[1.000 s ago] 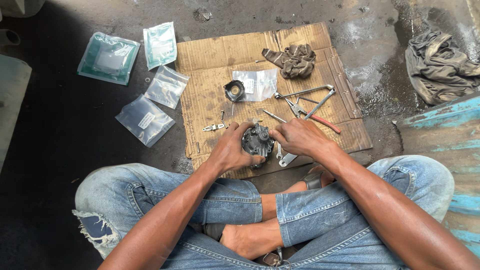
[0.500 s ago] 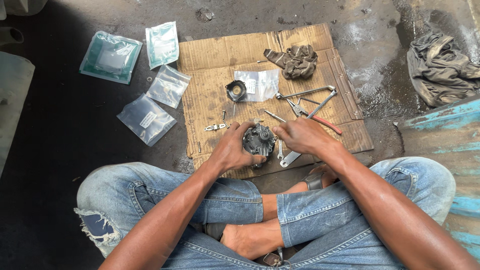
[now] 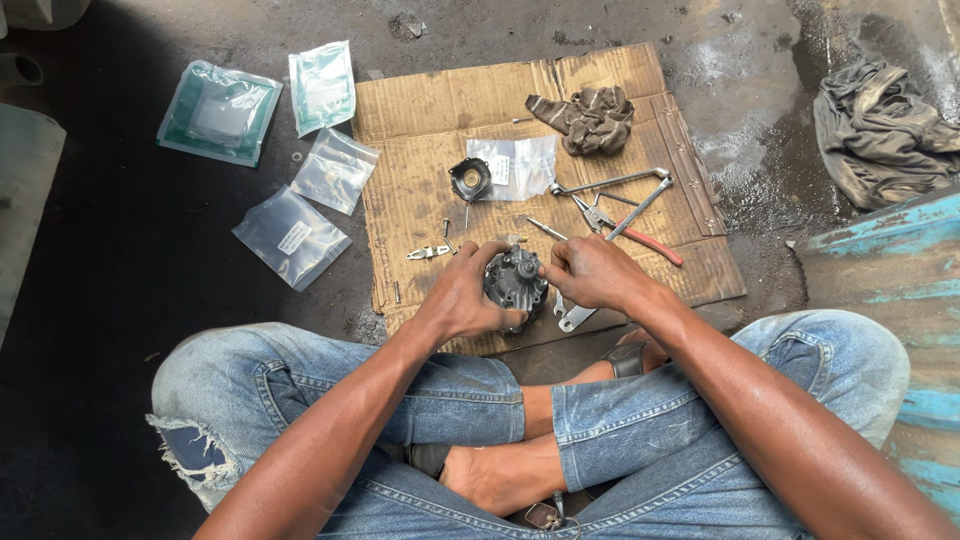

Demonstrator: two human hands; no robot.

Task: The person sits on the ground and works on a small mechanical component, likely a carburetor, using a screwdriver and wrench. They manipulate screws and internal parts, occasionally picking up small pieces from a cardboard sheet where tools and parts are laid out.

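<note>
The dark metal housing (image 3: 515, 282), near the cardboard sheet's (image 3: 420, 110) front edge, is likely rigid, heavy and greasy: left hand (image 3: 462, 298) cups its side, right hand (image 3: 590, 272) pinches its rim; grip the outer body.

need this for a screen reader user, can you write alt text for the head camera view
Seen from above, a person sitting cross-legged in jeans holds a dark round metal part with the left hand while the right hand works at its top edge. Beyond it, a cardboard sheet carries red-handled pliers, a rag and small screws.
</note>
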